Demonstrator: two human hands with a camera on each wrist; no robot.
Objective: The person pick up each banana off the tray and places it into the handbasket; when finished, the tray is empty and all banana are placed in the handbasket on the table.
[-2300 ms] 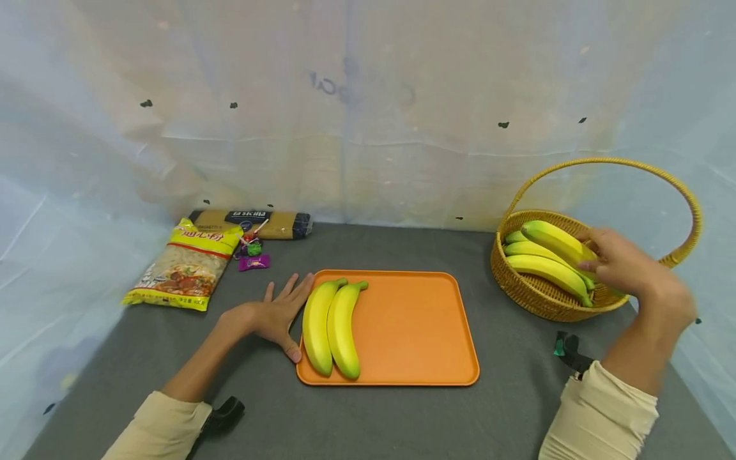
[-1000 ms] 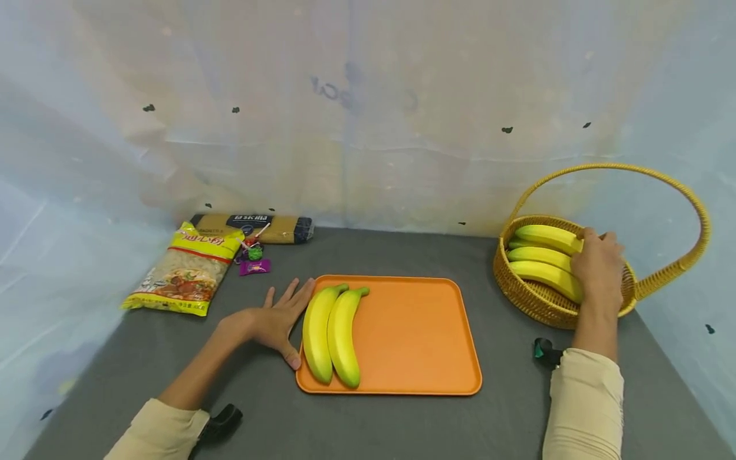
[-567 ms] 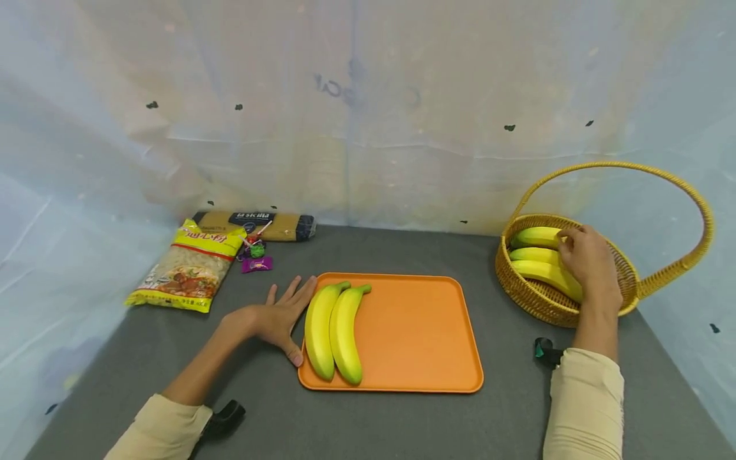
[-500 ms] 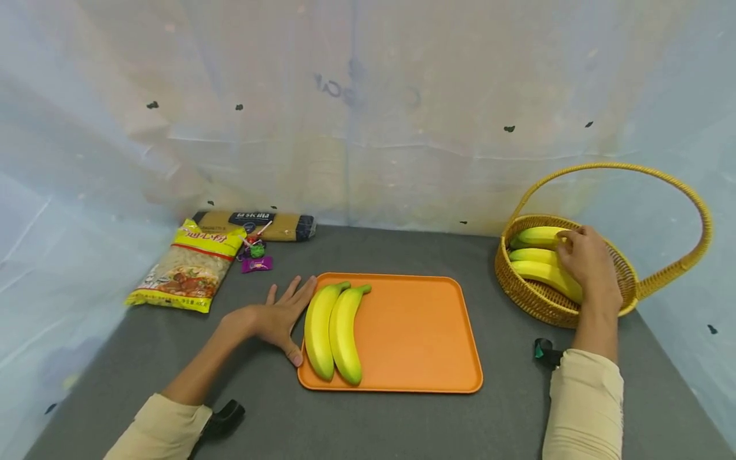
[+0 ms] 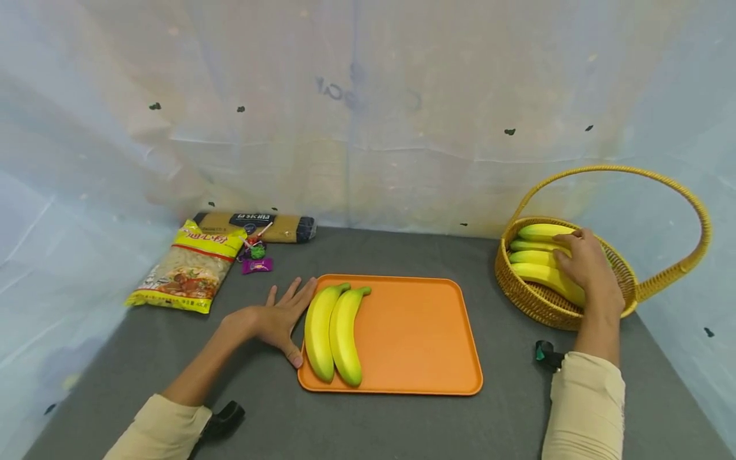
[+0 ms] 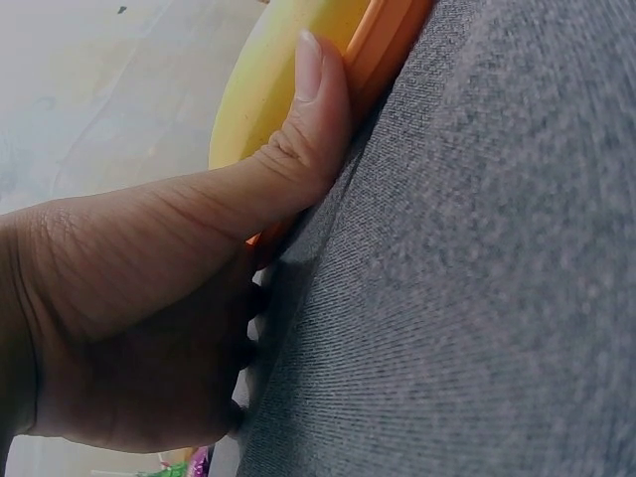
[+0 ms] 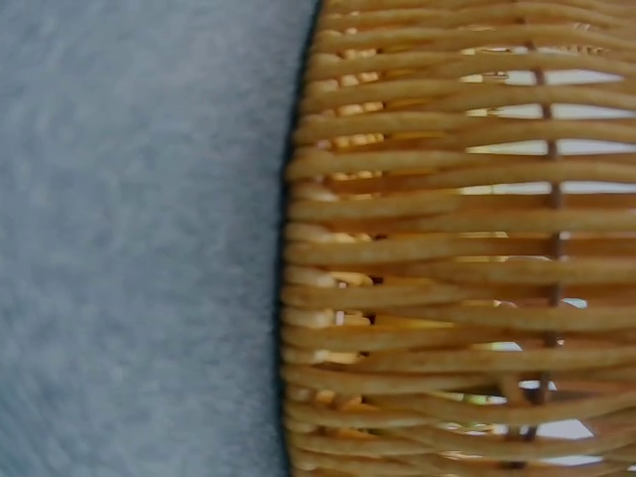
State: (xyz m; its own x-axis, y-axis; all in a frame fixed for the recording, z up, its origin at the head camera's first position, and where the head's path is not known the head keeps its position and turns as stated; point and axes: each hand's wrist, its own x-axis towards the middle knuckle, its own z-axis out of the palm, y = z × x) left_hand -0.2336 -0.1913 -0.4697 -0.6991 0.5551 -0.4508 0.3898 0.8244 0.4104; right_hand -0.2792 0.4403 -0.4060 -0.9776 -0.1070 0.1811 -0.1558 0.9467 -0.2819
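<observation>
Left hand (image 5: pixel 275 320) flat, thumb against tray (image 5: pixel 414 332); right hand (image 5: pixel 589 268) seemingly rests open on basket bananas (image 5: pixel 543 275).

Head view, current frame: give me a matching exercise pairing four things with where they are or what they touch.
Things:
1. left hand
2. right hand
3. two bananas
4. yellow noodle bag

Places:
A. inside the wicker basket, on the bananas there
B. far left of the grey table
C. flat on the table, thumb against the orange tray
D. side by side on the tray's left part

Pairs: 1-C, 2-A, 3-D, 4-B
</observation>
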